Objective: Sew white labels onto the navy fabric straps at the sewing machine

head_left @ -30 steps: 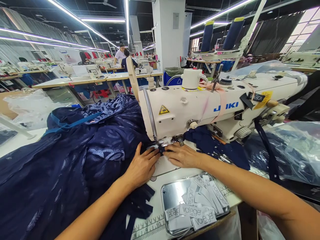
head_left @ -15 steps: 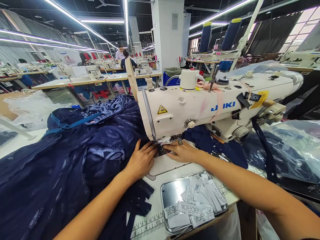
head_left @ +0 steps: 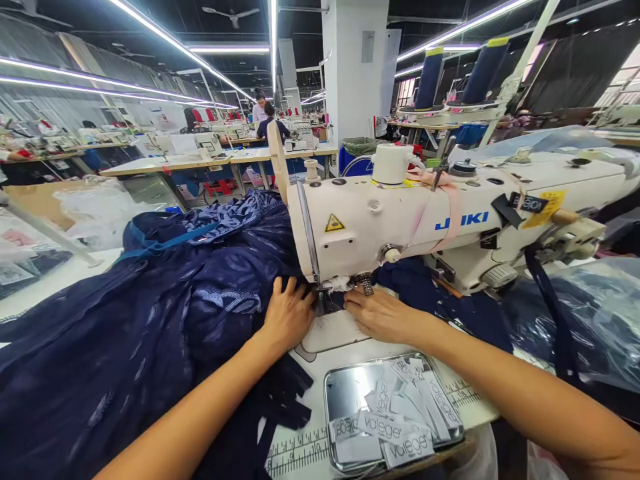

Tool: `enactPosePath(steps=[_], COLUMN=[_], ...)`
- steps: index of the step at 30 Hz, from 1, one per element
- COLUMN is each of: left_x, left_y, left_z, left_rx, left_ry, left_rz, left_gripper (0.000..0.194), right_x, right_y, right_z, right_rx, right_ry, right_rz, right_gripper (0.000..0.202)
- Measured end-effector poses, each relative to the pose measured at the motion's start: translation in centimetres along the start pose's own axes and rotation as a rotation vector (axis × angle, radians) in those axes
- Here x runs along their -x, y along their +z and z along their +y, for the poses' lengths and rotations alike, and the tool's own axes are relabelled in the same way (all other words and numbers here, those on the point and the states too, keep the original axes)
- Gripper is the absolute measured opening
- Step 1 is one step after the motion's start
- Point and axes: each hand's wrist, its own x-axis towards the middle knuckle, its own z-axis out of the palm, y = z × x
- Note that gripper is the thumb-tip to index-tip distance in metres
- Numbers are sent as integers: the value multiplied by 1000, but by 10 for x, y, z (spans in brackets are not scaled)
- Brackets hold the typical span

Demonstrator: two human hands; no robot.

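A white sewing machine (head_left: 375,217) stands across the table, with its needle area low at the left end. My left hand (head_left: 289,315) lies on navy fabric (head_left: 165,333) just left of the needle, its fingers spread and bent a little. On the other side, my right hand (head_left: 383,315) has its fingers closed together at the edge of the navy fabric beside the presser foot. Those fingertips are partly hidden by the machine's spring and head. The large patterned garment bunches to the left and behind the needle.
In front lies a shiny metal tray (head_left: 345,390) with several printed white labels (head_left: 383,425). Dark fabric strips (head_left: 293,393) hang at its left. A clear plastic bag (head_left: 595,313) sits at the right. Two thread cones (head_left: 429,79) stand behind; people work at distant tables.
My right hand has drawn slightly right, away from the needle, and its fingers have curled closed. The left hand stays on the fabric. The whole view has shifted a little.
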Motion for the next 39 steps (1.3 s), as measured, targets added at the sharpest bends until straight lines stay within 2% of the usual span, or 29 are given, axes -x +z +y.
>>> enactPosePath(steps=[4, 9, 18, 32, 39], left_x=[-4, -3, -5, -7, -14], left_y=[3, 4, 8, 14, 20], left_z=[-6, -7, -7, -7, -8], left_rx=[36, 60, 76, 94, 95], left_ry=[54, 69, 72, 49, 35], left_rz=[-16, -10, 21, 12, 6], left_gripper=[23, 23, 24, 24, 22], right_x=[3, 0, -5, -9, -15], right_y=[7, 17, 13, 20, 20], right_z=[3, 5, -7, -19, -30], right_rx=[11, 53, 59, 79, 107], right_ry=[-57, -43, -12, 65, 113], right_rz=[5, 52, 67, 130, 97], right_gripper=[20, 21, 14, 16, 15])
